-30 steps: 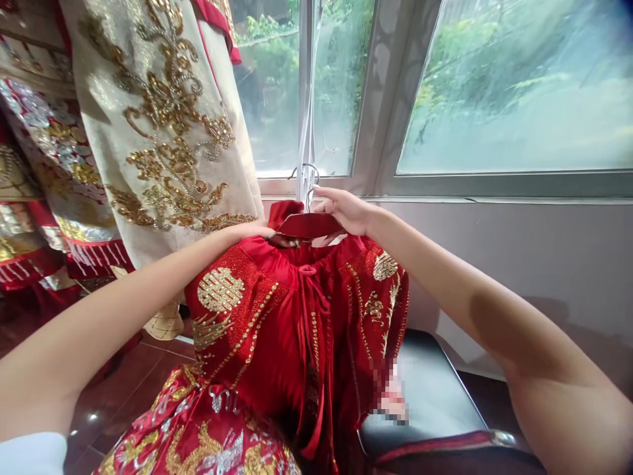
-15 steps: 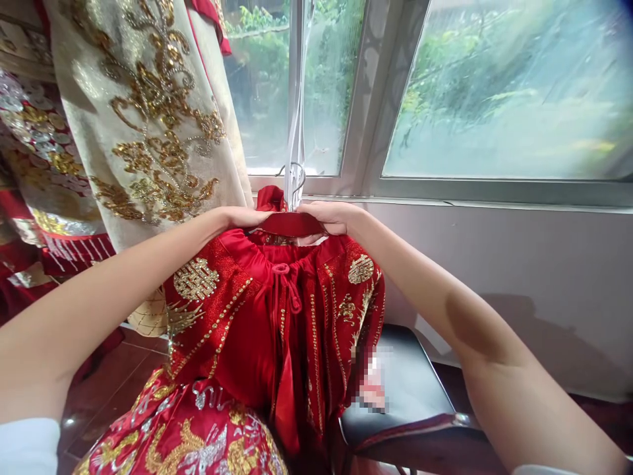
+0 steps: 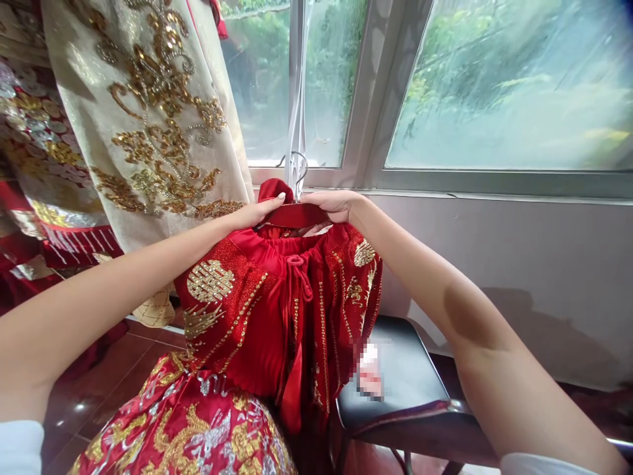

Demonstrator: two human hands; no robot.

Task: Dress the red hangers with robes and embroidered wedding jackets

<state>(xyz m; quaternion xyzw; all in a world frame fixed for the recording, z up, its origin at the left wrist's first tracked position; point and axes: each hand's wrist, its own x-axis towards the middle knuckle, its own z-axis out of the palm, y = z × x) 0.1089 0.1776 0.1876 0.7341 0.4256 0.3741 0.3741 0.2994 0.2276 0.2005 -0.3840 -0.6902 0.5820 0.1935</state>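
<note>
A red jacket (image 3: 217,277) with gold beading and round gold emblems hangs in front of me, its tied cord at the neck. My left hand (image 3: 260,210) is closed on one end of the smooth red band (image 3: 295,216) at the jacket's neck, thumb on top. At the band's other end, my right hand (image 3: 336,204) grips with its fingers curled over and partly hidden. A metal hanger hook (image 3: 301,161) rises behind the band beside white straps (image 3: 300,99). Below the jacket spreads a red skirt (image 3: 198,429) with gold and silver embroidery.
A cream garment (image 3: 168,112) with gold sequins hangs at the left, beside other red and silver embroidered clothing (image 3: 54,152). A black chair (image 3: 410,369) stands at the lower right, with a blurred-out item on its seat. Behind are windows (image 3: 494,99) above a pale wall (image 3: 519,244).
The jacket and both hands sit slightly higher in view, and the jacket's front has shifted a little right. My left thumb now shows raised on the band. Both hands keep their hold.
</note>
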